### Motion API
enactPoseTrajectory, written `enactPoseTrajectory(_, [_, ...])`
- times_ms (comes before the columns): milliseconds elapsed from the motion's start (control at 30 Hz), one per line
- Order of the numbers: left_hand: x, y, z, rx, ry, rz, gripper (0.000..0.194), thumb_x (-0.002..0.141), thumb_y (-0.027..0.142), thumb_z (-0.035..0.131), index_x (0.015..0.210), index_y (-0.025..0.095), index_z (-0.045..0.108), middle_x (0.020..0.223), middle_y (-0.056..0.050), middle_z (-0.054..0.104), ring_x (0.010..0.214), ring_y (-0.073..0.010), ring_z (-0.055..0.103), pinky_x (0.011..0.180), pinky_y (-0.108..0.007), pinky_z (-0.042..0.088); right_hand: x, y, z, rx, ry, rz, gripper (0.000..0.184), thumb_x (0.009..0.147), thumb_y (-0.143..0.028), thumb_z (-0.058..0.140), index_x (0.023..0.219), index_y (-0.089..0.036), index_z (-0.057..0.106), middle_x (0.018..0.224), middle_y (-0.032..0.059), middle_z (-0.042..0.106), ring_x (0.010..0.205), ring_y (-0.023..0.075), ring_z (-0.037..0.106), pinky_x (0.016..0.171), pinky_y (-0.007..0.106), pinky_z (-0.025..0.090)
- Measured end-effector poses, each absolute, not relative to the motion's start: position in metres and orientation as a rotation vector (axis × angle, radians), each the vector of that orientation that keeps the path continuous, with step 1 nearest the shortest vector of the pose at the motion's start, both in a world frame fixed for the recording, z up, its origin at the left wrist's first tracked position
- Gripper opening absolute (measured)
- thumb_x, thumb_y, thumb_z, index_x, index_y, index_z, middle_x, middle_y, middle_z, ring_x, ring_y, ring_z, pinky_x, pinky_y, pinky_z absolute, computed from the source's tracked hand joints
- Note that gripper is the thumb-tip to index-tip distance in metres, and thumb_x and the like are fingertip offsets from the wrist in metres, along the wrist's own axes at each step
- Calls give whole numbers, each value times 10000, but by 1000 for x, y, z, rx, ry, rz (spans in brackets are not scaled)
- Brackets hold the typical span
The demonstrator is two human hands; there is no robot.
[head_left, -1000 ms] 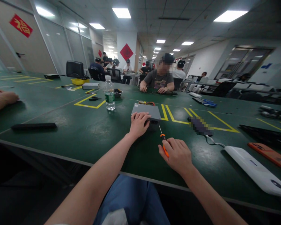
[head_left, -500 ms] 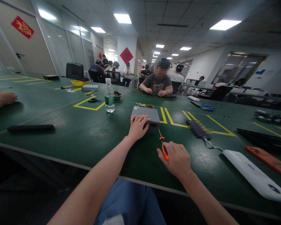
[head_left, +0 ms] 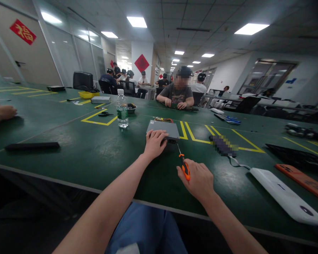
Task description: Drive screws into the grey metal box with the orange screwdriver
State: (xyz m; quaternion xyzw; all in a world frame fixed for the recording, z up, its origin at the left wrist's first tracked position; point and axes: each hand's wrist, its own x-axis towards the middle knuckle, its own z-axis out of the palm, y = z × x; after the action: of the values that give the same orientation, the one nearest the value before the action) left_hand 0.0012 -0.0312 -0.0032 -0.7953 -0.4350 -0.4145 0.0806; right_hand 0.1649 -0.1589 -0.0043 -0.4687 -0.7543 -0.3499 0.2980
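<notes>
A grey computer power supply lies on the green table, its bundle of coloured cables at the far side. My left hand grips its near left part, fingers over the top and thumb by the front face. My right hand is closed around the orange and black handle of a screwdriver. The thin shaft points up and away, its tip at the near right corner of the power supply. Whether the tip sits in a screw is too small to make out.
Left of the power supply stands a water bottle, with a small bowl behind it. A black bar lies at left. At right are a white power bank and an orange phone. A person sits opposite.
The screwdriver handle has turned a little in my right hand. My left hand keeps its place on the power supply. The whole view has shifted slightly.
</notes>
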Motion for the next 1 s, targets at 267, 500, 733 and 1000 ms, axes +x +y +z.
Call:
enactPoseTrajectory(267, [2, -31, -4, -2378, -1285, -1258, 232, 839, 240, 490, 1055, 300, 545, 1189, 27, 579, 1142, -175, 460, 1054, -402, 196, 163, -159, -4, -1174, -2106, -971, 110, 805, -191, 504, 779, -182, 611, 668, 17, 529, 631, 145, 456, 643, 282, 320])
enactPoseTrajectory(500, [1, -31, -4, -2381, -1280, -1266, 225, 842, 247, 488, 1053, 300, 545, 1187, 30, 582, 1149, -173, 456, 1054, -396, 192, 165, -158, -5, -1237, -1976, -1003, 134, 847, -227, 503, 838, -132, 598, 658, 18, 539, 578, 127, 455, 586, 261, 314])
enactPoseTrajectory(733, [2, -30, -4, -2378, -1287, -1265, 222, 841, 248, 487, 1049, 299, 543, 1188, 32, 583, 1146, -172, 457, 1055, -398, 183, 167, -161, -2, -1246, -1965, -1042, 139, 852, -279, 530, 800, -167, 592, 609, -12, 521, 523, 112, 444, 545, 261, 296])
enactPoseTrajectory(1000, [1, -31, -5, -2380, -1291, -1252, 230, 846, 252, 477, 1060, 302, 544, 1193, 28, 575, 1154, -173, 449, 1063, -398, 177, 169, -156, -9, -1094, -2083, -1010, 131, 849, -149, 464, 927, -166, 568, 899, 79, 586, 759, 155, 536, 698, 261, 403])
